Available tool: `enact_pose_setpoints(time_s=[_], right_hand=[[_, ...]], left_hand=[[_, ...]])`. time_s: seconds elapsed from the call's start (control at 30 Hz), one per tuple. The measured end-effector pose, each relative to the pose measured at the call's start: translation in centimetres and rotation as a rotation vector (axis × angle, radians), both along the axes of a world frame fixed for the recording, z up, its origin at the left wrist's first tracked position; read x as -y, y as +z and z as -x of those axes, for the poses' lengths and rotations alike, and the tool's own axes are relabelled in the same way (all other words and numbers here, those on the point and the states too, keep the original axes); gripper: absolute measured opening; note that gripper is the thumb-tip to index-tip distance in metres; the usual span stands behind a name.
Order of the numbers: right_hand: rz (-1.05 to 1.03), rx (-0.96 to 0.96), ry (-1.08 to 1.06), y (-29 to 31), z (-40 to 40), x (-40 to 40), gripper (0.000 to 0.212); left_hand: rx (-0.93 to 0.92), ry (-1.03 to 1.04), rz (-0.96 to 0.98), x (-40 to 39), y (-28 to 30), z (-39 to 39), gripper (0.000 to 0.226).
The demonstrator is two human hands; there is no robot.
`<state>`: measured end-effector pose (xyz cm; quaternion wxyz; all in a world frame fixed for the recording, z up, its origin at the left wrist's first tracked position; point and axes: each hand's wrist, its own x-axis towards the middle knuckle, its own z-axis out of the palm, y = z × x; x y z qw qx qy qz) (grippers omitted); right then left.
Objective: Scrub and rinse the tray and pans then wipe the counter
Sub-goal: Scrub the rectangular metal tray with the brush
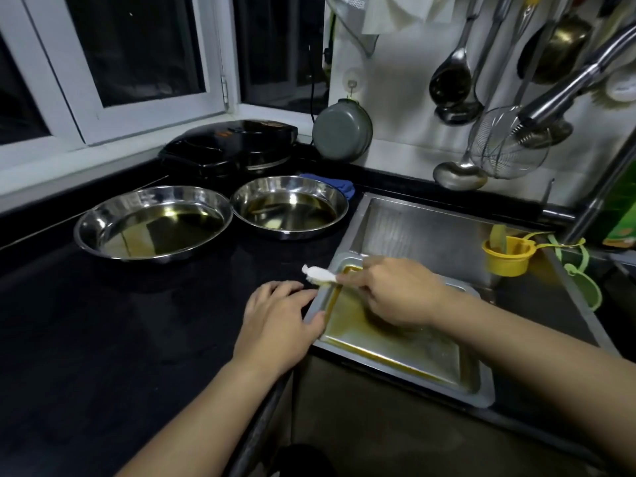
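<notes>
- My left hand [275, 325] grips the near left rim of the tray [406, 352], thumb hooked over the edge. The tray sits across the corner of the sink [423, 232], its left edge by the black table [113, 325].
- My right hand [395, 294] pinches a small white wad [318, 274], paper or cloth by the look of it, at the tray's far left corner. The fingers are curled round one end of it, and the other end pokes out over the table.
- As I judge it, I am wiping off the grease before any water goes on. To do that well I should drag the wad along the rim gutter where the amber oil lies thickest, working from the corners toward the middle and turning to a clean face as it soaks.
- My left hand should press down firmly, because a thin metal tray perched on a sink edge may rock or slide.
- The tray is a shallow rectangle of dull grey metal with rounded corners and a raised lip, and a brownish film pools along its edges.
- The two round pans [153, 223] [289, 206] wait on the table to the left. They are polished steel with sloped walls, and each holds a sheen of dark oil.
- The table looks glossy and hard, so oil dripped on it will smear.
</notes>
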<state>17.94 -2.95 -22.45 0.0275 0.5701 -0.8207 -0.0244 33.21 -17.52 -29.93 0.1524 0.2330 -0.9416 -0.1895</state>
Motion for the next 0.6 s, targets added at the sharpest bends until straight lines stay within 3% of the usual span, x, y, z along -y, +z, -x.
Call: enact_pose_setpoints(time_s=[0.17, 0.33, 0.47, 0.6], right_hand=[[-0.028, -0.019, -0.235, 0.8, 3.1, 2.3, 0.051], [-0.004, 0.116, -0.066, -1.2, -1.5, -0.3, 0.054], [0.034, -0.001, -0.205, -0.4, 1.9, 0.5, 0.054], [0.097, 0.01, -0.189, -1.0, 0.0, -0.4, 0.05]], left_hand=[[-0.011, 0.015, 0.005, -0.2, 0.0, -0.1, 0.051], [-0.011, 0.018, 0.024, -0.2, -0.2, 0.1, 0.051], [0.007, 0.029, 0.012, -0.4, -0.1, 0.1, 0.053], [0.009, 0.033, 0.01, -0.4, 0.0, 0.1, 0.051]])
